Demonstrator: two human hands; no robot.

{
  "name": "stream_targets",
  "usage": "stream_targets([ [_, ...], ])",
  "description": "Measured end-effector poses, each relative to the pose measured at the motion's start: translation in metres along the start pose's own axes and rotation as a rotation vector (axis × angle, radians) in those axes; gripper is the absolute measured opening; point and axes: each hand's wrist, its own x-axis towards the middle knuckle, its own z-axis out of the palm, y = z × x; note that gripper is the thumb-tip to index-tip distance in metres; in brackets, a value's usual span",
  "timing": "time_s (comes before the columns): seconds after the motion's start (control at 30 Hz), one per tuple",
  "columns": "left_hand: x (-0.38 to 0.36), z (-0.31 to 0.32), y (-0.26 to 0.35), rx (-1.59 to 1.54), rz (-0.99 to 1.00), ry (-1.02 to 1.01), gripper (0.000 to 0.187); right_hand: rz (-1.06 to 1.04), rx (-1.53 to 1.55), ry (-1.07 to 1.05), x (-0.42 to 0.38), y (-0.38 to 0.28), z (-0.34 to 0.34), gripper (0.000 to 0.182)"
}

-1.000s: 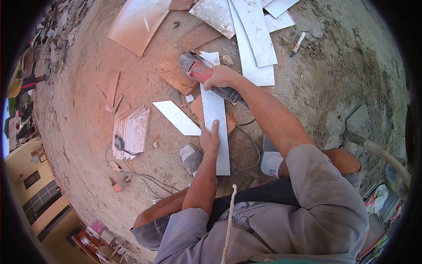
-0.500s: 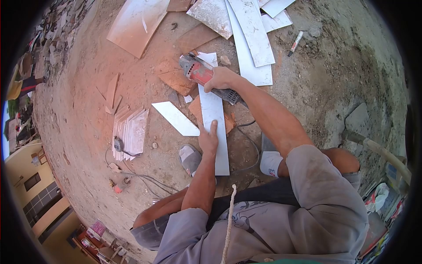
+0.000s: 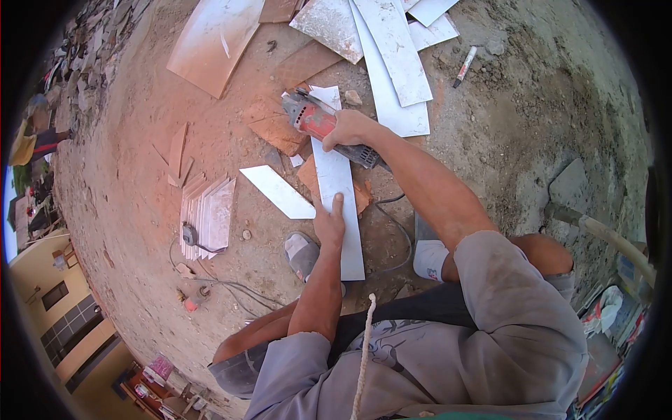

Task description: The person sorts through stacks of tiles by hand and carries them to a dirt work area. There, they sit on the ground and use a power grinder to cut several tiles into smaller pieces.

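Note:
A red and grey angle grinder lies across the upper part of a long white tile strip. My right hand is wrapped round the grinder's body. Lower down, my left hand grips the strip, its thumb on the top face. The strip rests over orange brick pieces. To the left of it a white slanted tile piece lies on the ground. Whether the disc is turning cannot be made out.
Stacked tile pieces lie at left, with cables below. Larger white tiles and a marker are at the top. A wooden handle is at right. Another person shows at far left.
The view has shifted slightly, so the ground items appear a little further left. The grinder and both hands keep nearly the same place on the strip.

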Motion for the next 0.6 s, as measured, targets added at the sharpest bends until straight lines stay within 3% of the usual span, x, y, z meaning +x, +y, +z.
stream_targets([
  [0.2,0.0037,0.003,-0.0101,0.03,0.021,0.011,0.072,0.003,0.015,-0.006,-0.0041,0.0,-0.0007,0.074],
  [0.27,0.0036,0.0023,-0.0083,0.0,0.041,0.003,0.09,0.012,0.009,-0.005,-0.0041,0.0017,-0.0007,0.074],
  [0.6,0.0036,0.0019,-0.0073,0.001,0.038,0.002,0.088,0.017,0.02,0.024,-0.0066,0.0073,0.0041,0.069],
])
